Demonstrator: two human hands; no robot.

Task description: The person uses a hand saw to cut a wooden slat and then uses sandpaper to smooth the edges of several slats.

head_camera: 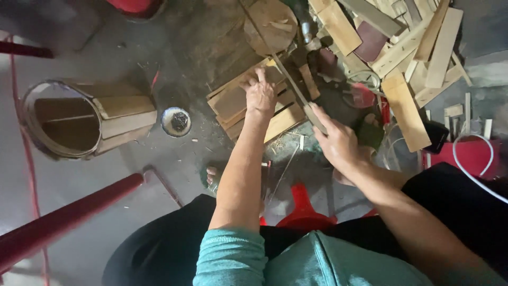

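Head cam, looking down: left hand point(260, 96) flat on a stack of wood slats point(248, 103) at approx 12 o'clock from the body, fingers spread and pressing, not clenched, nothing gripped. Right hand point(338, 142) at approx 1 o'clock, fingers wrapped round the lower end of a long thin strip point(288, 79), metal or wood, can't tell. Strip runs diagonally up-left across the slats, passing just right of the left hand. Slats lie on the grey floor point(106, 175), touching the strip. Scrap wood pile point(413, 47) at 2 o'clock, well right of the hands. Round wooden barrel frame point(69, 119) on its side at 9 o'clock. Small round tin point(176, 121) between barrel and slats. Red stool point(304, 212) under the person, 6 o'clock. Red bar point(63, 220) at 8 o'clock.
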